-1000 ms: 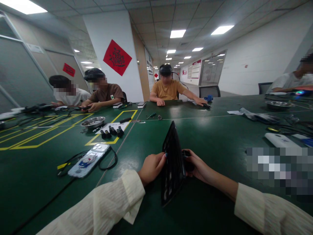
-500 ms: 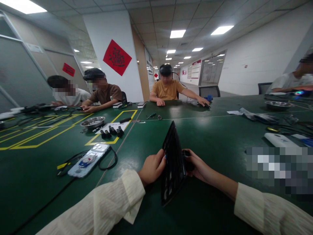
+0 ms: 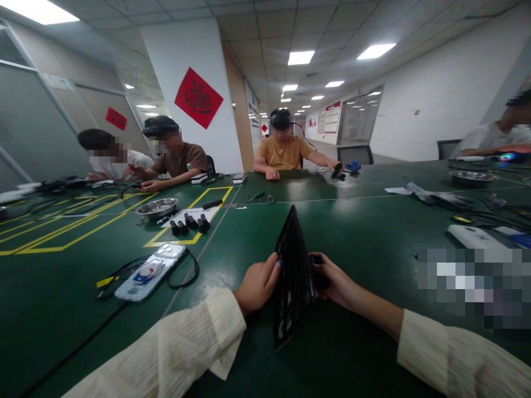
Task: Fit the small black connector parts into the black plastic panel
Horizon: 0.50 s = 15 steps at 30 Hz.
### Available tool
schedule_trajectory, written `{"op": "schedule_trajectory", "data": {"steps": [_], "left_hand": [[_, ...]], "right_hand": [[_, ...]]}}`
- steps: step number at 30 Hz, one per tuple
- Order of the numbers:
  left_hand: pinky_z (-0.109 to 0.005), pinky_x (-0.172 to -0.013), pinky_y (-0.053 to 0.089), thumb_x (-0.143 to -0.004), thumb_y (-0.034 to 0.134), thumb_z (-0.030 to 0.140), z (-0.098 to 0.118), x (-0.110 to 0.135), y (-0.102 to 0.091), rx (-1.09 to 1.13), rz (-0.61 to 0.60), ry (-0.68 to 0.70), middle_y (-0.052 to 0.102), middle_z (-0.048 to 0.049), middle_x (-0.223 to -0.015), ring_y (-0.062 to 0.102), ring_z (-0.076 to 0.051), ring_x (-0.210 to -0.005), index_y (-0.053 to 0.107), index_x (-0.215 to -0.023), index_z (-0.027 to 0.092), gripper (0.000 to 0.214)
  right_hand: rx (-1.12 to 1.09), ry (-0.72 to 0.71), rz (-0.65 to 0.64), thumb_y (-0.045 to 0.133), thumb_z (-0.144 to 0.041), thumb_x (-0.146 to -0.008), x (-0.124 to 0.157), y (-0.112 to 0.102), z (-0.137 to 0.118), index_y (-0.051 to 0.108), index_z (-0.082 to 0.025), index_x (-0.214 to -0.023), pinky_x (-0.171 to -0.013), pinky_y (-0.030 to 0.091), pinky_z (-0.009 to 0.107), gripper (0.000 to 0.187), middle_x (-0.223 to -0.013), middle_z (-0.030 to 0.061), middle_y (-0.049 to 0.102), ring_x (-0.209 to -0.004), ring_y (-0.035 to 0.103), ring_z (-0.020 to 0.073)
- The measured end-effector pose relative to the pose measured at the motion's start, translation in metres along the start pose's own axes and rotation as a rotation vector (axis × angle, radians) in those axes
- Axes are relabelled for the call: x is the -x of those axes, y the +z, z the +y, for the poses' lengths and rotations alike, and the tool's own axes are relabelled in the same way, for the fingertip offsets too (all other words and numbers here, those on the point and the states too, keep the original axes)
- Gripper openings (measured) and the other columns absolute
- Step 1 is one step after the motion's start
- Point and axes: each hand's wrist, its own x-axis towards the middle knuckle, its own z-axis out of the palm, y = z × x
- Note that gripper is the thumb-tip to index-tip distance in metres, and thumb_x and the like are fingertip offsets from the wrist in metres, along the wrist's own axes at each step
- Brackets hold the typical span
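Note:
Between my hands a thin, glossy black tablet-like panel point(image 3: 293, 282) stands on edge, tilted, over the green table. My left hand point(image 3: 259, 282) is closed on its left side, thumb pressed to the face. On the other side my right hand point(image 3: 334, 279) is closed around a small dark block-like part point(image 3: 318, 271) against the panel's back. Whether that part is joined to the panel I cannot tell. Most of my right fingers are hidden behind it.
Left of my hands lies a phone point(image 3: 151, 272) with a black cable. Beyond it are several black cylindrical fittings point(image 3: 191, 221) and a metal bowl point(image 3: 157, 207). A screwdriver point(image 3: 258, 195) lies farther off. White device point(image 3: 475, 236) at right. Co-workers sit around the green table point(image 3: 373, 237).
My hands and the black panel stay in place. Across the table, a co-worker's hand has lifted a dark object off the tabletop. A co-worker on the left has raised a hand.

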Motion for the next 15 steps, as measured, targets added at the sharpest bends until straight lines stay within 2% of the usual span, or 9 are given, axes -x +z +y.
{"op": "schedule_trajectory", "data": {"steps": [8,15], "left_hand": [[-0.023,-0.052,0.032,-0.09,0.017,0.037,-0.0011,-0.0021,0.0018,-0.044,-0.036,-0.043,0.051,-0.0004,-0.057,0.05,-0.013,-0.052,0.047,-0.073,0.018,0.04],[-0.022,-0.053,0.034,-0.09,0.019,0.037,0.0001,-0.0008,0.0009,-0.01,-0.006,-0.03,0.053,-0.0011,-0.059,0.051,-0.013,-0.054,0.048,-0.073,0.018,0.039]], "right_hand": [[0.027,-0.005,-0.014,0.047,-0.029,-0.071,0.0016,-0.0005,-0.001,0.037,-0.023,-0.1,-0.031,0.028,0.017,0.032,-0.067,-0.0035,0.052,-0.039,0.051,0.0091],[0.031,-0.008,-0.031,0.048,-0.03,-0.071,0.0038,0.0006,-0.0029,0.037,-0.024,-0.1,-0.033,0.029,0.017,0.032,-0.069,-0.003,0.052,-0.043,0.051,0.0093]]}}
